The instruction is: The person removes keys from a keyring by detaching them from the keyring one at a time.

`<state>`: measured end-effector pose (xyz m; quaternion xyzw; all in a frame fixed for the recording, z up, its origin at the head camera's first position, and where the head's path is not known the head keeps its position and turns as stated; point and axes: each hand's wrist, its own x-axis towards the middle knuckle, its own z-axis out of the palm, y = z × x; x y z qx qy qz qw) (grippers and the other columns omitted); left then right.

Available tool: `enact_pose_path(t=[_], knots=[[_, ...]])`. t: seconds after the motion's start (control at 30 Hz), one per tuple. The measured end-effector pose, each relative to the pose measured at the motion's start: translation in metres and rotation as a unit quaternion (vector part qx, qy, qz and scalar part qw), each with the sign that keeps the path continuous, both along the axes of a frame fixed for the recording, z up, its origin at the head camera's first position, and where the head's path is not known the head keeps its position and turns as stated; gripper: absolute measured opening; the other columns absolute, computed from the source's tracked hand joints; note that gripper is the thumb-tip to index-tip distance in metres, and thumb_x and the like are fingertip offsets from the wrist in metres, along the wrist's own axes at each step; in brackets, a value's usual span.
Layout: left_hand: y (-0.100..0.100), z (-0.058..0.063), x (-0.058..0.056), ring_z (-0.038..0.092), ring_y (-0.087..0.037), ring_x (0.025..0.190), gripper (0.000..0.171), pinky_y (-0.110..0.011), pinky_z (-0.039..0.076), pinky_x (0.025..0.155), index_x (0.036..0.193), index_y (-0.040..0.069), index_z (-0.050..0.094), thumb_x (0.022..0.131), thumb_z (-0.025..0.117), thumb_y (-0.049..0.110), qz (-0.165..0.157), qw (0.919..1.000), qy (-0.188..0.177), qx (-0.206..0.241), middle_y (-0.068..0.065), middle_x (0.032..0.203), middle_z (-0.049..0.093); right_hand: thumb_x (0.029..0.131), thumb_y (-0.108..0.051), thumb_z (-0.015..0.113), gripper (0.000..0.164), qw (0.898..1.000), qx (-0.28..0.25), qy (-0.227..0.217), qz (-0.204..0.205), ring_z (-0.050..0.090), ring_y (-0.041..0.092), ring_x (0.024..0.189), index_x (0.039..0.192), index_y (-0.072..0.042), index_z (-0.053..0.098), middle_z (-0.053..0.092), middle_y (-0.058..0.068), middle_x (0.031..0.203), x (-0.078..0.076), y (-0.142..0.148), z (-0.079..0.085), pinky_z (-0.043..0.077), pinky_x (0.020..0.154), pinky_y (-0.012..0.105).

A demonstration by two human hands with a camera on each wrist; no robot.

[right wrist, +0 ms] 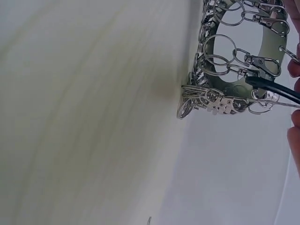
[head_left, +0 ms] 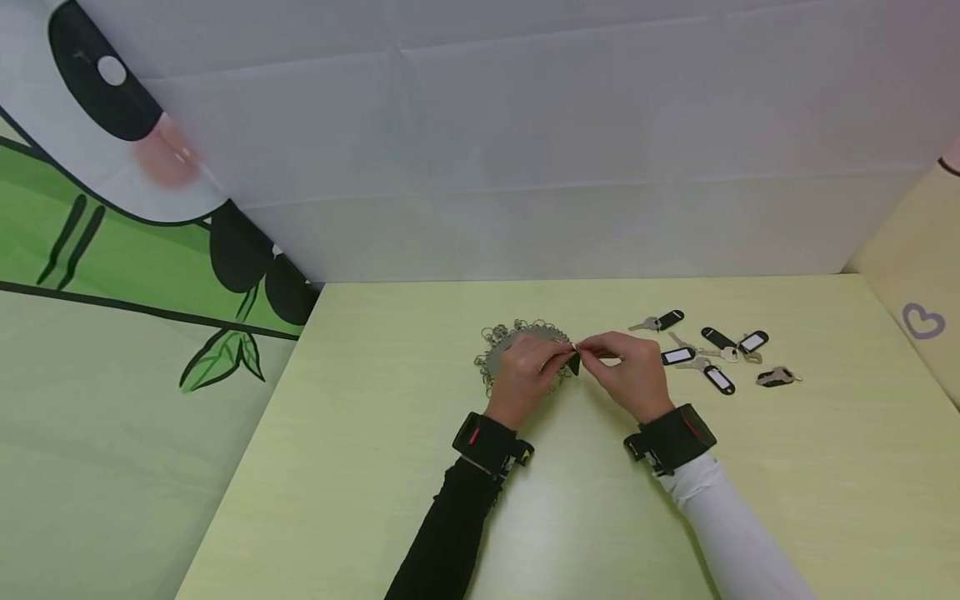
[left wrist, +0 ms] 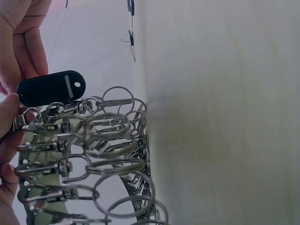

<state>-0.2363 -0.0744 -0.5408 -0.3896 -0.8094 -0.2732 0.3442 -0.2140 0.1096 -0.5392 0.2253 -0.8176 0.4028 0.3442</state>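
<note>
A round metal rack [head_left: 543, 331], hung with small swivel clasps and split rings [left wrist: 123, 194], stands on the table under and beside my left hand [head_left: 521, 371]. In the left wrist view, the fingers of that hand pinch a swivel clasp [left wrist: 21, 122] at the rack's top rim. My right hand [head_left: 630, 371] meets it at the rack's right side, fingertips pinched together. A black key tag [left wrist: 51, 89] hangs at the right hand's fingertips, close to the rings. It appears edge-on in the right wrist view. Exactly what the fingertips grip is partly hidden.
Several keys with black tags lie right of my hands, among them a tag with a white label [head_left: 718, 380], a key with its tag [head_left: 667, 320] and a separate small bunch [head_left: 776, 377]. A white wall sheet [head_left: 525, 233] stands behind the table [head_left: 337, 467].
</note>
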Motion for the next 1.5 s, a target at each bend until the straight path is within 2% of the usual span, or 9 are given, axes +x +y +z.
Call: enact_pose_path(t=[0.23, 0.6, 0.8, 0.9, 1.03, 1.13, 1.23, 1.37, 1.5], knots=[[0.0001, 0.0007, -0.0004, 0.068, -0.007, 0.076, 0.010, -0.026, 0.055, 0.076, 0.093, 0.009, 0.077, 0.085, 0.075, 0.014, -0.005, 1.0000, 0.004, 0.005, -0.002, 0.082, 0.078, 0.075, 0.001, 0.077, 0.011, 1.000, 0.001, 0.021, -0.006, 0.071, 0.017, 0.068, 0.084, -0.005, 0.077, 0.077, 0.012, 0.078, -0.0005, -0.0021, 0.0003, 0.061, 0.056, 0.038], [0.0006, 0.0015, 0.0009, 0.067, -0.007, 0.075, 0.010, -0.025, 0.054, 0.075, 0.093, 0.010, 0.078, 0.086, 0.075, 0.015, 0.005, 0.9999, 0.010, -0.002, -0.002, 0.081, 0.078, 0.075, 0.001, 0.077, 0.011, 1.000, -0.010, 0.022, -0.015, 0.071, 0.017, 0.067, 0.083, -0.006, 0.076, 0.077, 0.011, 0.076, -0.0007, -0.0026, -0.0004, 0.061, 0.056, 0.039], [0.0009, 0.0020, 0.0003, 0.067, -0.007, 0.073, 0.009, -0.025, 0.054, 0.074, 0.091, 0.008, 0.078, 0.085, 0.075, 0.015, 0.004, 0.9999, 0.016, 0.003, -0.002, 0.080, 0.078, 0.081, -0.003, 0.077, 0.007, 0.998, -0.038, -0.048, 0.003, 0.071, 0.015, 0.071, 0.087, -0.007, 0.074, 0.077, 0.011, 0.080, -0.0007, -0.0042, -0.0002, 0.062, 0.061, 0.036], [0.0003, 0.0015, -0.0004, 0.067, -0.007, 0.072, 0.008, -0.026, 0.055, 0.074, 0.090, 0.008, 0.078, 0.085, 0.076, 0.014, 0.003, 0.9998, 0.020, 0.005, -0.002, 0.079, 0.078, 0.084, -0.007, 0.076, 0.006, 0.994, -0.065, -0.089, 0.021, 0.071, 0.014, 0.072, 0.089, -0.008, 0.075, 0.077, 0.012, 0.082, -0.0012, -0.0035, -0.0011, 0.061, 0.063, 0.029], [-0.0008, 0.0001, -0.0014, 0.067, -0.008, 0.073, 0.009, -0.026, 0.054, 0.073, 0.091, 0.009, 0.078, 0.085, 0.075, 0.014, 0.003, 0.9998, 0.018, 0.005, -0.002, 0.080, 0.078, 0.084, -0.008, 0.076, 0.005, 0.988, -0.088, -0.119, 0.043, 0.071, 0.015, 0.070, 0.089, -0.009, 0.076, 0.076, 0.013, 0.082, -0.0011, -0.0004, -0.0015, 0.059, 0.063, 0.018], [-0.0019, -0.0009, -0.0020, 0.066, -0.008, 0.075, 0.011, -0.025, 0.054, 0.072, 0.093, 0.010, 0.078, 0.084, 0.076, 0.016, -0.005, 0.9999, -0.010, 0.010, -0.001, 0.081, 0.078, 0.083, -0.005, 0.076, 0.007, 0.988, -0.081, -0.127, 0.043, 0.071, 0.014, 0.070, 0.089, -0.008, 0.075, 0.076, 0.013, 0.081, -0.0001, 0.0018, -0.0006, 0.059, 0.062, 0.019], [-0.0032, -0.0012, -0.0024, 0.065, -0.008, 0.078, 0.013, -0.026, 0.054, 0.072, 0.096, 0.011, 0.079, 0.084, 0.076, 0.017, -0.024, 0.9973, -0.063, 0.029, -0.002, 0.084, 0.079, 0.082, -0.002, 0.075, 0.009, 0.991, -0.053, -0.118, 0.035, 0.070, 0.012, 0.071, 0.089, -0.008, 0.075, 0.076, 0.011, 0.081, 0.0007, 0.0024, 0.0014, 0.061, 0.063, 0.027], [-0.0048, -0.0015, -0.0020, 0.066, -0.005, 0.083, 0.015, -0.028, 0.056, 0.078, 0.100, 0.011, 0.078, 0.089, 0.072, 0.019, -0.046, 0.9868, -0.142, 0.063, -0.004, 0.090, 0.079, 0.081, -0.001, 0.075, 0.010, 0.996, -0.006, -0.089, 0.028, 0.070, 0.013, 0.074, 0.089, -0.008, 0.074, 0.076, 0.010, 0.082, 0.0012, 0.0011, 0.0045, 0.062, 0.062, 0.035], [-0.0051, -0.0030, -0.0017, 0.066, -0.001, 0.083, 0.019, -0.024, 0.057, 0.072, 0.104, 0.011, 0.077, 0.094, 0.066, 0.022, -0.052, 0.9739, -0.202, 0.090, -0.006, 0.094, 0.078, 0.083, -0.001, 0.073, 0.010, 0.996, 0.040, -0.074, 0.025, 0.069, 0.018, 0.078, 0.092, -0.007, 0.072, 0.074, 0.011, 0.085, 0.0018, -0.0015, 0.0064, 0.062, 0.064, 0.038]])
